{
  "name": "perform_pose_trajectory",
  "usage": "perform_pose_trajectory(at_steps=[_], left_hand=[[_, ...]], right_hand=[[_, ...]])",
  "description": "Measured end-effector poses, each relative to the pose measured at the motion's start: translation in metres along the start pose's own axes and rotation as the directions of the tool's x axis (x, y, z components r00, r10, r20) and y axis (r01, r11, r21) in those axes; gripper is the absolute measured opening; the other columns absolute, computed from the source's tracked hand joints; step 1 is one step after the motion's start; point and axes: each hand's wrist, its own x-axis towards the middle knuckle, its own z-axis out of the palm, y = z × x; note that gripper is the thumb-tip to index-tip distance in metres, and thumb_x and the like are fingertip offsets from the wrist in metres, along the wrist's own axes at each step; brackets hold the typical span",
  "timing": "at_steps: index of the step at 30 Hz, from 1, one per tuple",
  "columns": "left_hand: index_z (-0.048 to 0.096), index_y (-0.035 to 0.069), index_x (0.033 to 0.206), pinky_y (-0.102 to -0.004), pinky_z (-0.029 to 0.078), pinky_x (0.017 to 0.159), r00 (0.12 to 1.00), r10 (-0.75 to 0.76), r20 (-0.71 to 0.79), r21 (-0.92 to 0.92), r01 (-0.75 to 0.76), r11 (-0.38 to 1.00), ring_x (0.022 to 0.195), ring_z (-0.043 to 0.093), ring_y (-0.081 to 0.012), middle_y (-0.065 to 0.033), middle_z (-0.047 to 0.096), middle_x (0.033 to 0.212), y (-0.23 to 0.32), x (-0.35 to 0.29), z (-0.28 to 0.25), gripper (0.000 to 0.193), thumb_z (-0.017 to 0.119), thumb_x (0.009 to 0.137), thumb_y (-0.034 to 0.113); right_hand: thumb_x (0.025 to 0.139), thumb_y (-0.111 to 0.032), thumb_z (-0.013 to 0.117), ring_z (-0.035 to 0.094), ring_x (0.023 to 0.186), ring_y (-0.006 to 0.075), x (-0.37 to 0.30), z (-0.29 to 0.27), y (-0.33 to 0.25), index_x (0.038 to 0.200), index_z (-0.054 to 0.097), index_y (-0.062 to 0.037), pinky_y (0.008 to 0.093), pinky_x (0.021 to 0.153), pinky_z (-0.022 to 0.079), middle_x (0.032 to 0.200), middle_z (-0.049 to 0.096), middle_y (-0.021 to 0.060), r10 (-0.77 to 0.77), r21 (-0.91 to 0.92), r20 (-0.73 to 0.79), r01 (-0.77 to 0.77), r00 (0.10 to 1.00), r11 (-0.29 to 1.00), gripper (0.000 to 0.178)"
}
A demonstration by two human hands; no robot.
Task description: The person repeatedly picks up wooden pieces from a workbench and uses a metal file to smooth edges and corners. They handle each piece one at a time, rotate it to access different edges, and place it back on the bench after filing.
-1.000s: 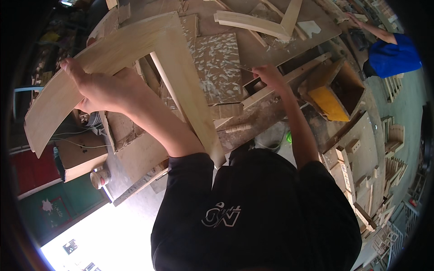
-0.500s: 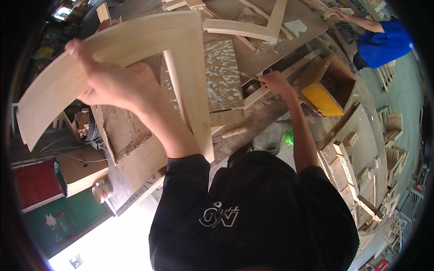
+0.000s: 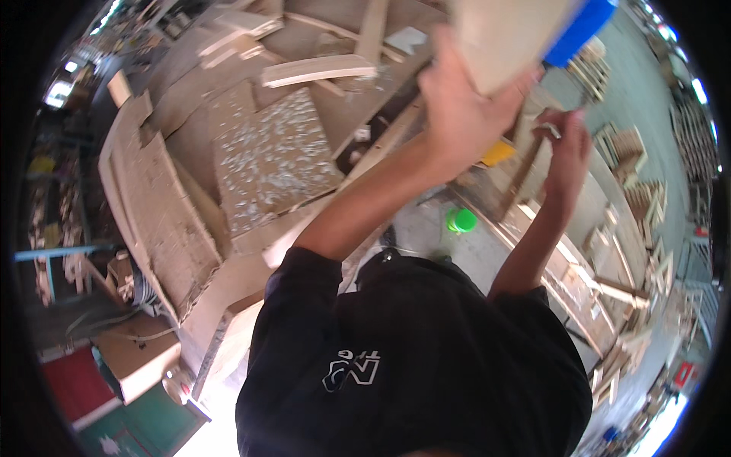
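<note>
A pale wooden chair-like part [image 3: 506, 38], curved in the earlier frame, is now seen nearly end-on at the top. My left hand [image 3: 466, 114] grips its lower end, thumb on one side and fingers on the other. To the right of it, my right hand [image 3: 567, 156] is raised with its fingers pinched together. Something small and pale shows at those fingertips, too blurred to name. Below and left of the held part, a brown sheet [image 3: 274, 156] covered in white smears lies on the workbench.
Several wooden strips and a short curved wooden piece [image 3: 320, 71] lie at the back of the bench. Torn cardboard [image 3: 164, 221] rises at the left. A yellow-sided box [image 3: 499, 154] is partly hidden behind my hands. A green-topped container [image 3: 461, 220] stands below the bench edge. A person's blue shirt [image 3: 582, 30] shows beyond.
My left hand has carried the wooden part from the left across to the upper right, turning it end-on. My right hand has shifted right. The view has swung too.
</note>
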Motion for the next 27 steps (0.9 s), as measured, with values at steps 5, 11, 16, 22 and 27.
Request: perform_pose_trajectory(at_steps=[5, 11, 16, 22, 27], left_hand=[[0.048, 0.005, 0.101, -0.0421, 0.053, 0.064, 0.652, -0.257, 0.713, 0.061, 0.308, 0.95, 0.077, 0.065, -0.037, -0.0175, 0.063, 0.083, 0.027, -0.139, 0.11, 0.045, 0.079, 0.075, 0.026], [0.05, 0.007, 0.1, -0.0426, 0.051, 0.059, 0.548, -0.051, 0.835, -0.2, 0.388, 0.9, 0.071, 0.064, -0.0367, -0.0157, 0.063, 0.076, 0.08, -0.308, 0.223, 0.041, 0.078, 0.073, 0.019], [0.053, 0.006, 0.094, -0.0401, 0.052, 0.058, 0.54, 0.01, 0.841, -0.311, 0.468, 0.827, 0.068, 0.065, -0.0335, -0.0141, 0.062, 0.073, 0.134, -0.408, 0.318, 0.036, 0.078, 0.071, 0.016], [0.056, 0.007, 0.095, -0.0387, 0.052, 0.06, 0.361, 0.016, 0.933, -0.26, 0.64, 0.723, 0.07, 0.065, -0.0316, -0.0125, 0.062, 0.074, 0.168, -0.476, 0.386, 0.034, 0.079, 0.07, 0.013], [0.056, 0.005, 0.099, -0.0406, 0.049, 0.075, 0.393, 0.007, 0.919, -0.172, 0.385, 0.907, 0.086, 0.062, -0.0331, -0.0138, 0.062, 0.089, 0.151, -0.497, 0.413, 0.044, 0.082, 0.065, 0.016]], right_hand=[[0.083, -0.072, 0.044, 0.049, 0.12, 0.0335, -0.063, -0.143, -0.048, 0.107, 0.052, -0.0021, 0.0607, 0.103, 0.032, 0.117, 0.058, 0.0173, -0.296, 0.194, -0.344, 0.376, 0.891, 0.906, 0.074], [0.068, -0.007, 0.086, 0.062, 0.099, 0.0241, -0.151, -0.248, -0.069, 0.113, 0.041, 0.0031, 0.034, 0.09, 0.048, 0.107, 0.062, 0.0232, -0.434, -0.67, -0.6, -0.126, 0.672, 0.732, 0.065], [0.065, -0.009, 0.088, 0.062, 0.093, 0.0204, -0.188, -0.372, -0.056, 0.099, 0.046, -0.0005, 0.0348, 0.09, 0.046, 0.102, 0.066, 0.0189, -0.476, -0.694, -0.675, -0.267, 0.563, 0.668, 0.055], [0.06, -0.02, 0.091, 0.058, 0.104, 0.0226, -0.209, -0.465, -0.043, 0.098, 0.058, 0.0029, 0.0408, 0.098, 0.039, 0.102, 0.066, 0.012, -0.505, -0.716, -0.698, -0.512, 0.508, 0.475, 0.056], [0.058, -0.022, 0.092, 0.058, 0.106, 0.0255, -0.206, -0.494, -0.015, 0.106, 0.051, 0.0031, 0.0396, 0.098, 0.041, 0.108, 0.064, 0.015, -0.449, -0.683, -0.73, -0.563, 0.515, 0.466, 0.067]])
